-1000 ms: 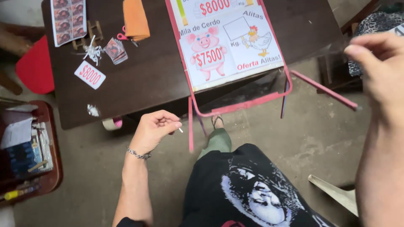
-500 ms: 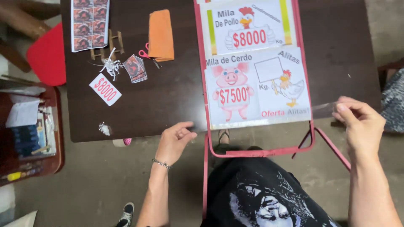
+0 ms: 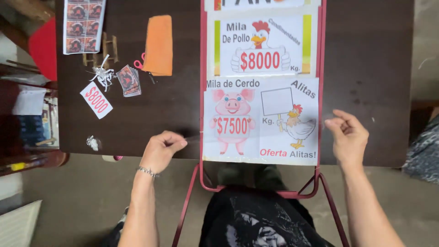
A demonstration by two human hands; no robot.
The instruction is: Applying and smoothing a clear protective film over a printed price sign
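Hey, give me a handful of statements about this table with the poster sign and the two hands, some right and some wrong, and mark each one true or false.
1. The red metal-framed poster sign lies on the dark brown wooden table. True.
2. The left hand wears a silver bracelet at the wrist. True.
3. The right hand grips the red-handled scissors. False: the scissors lie far off, beside the orange cloth, near the table's far left.
4. The orange cloth covers the pig drawing. False: the pig is uncovered, and the cloth lies to the left of the sign.
5. A small white price tag with red figures lies left of the sign. True.
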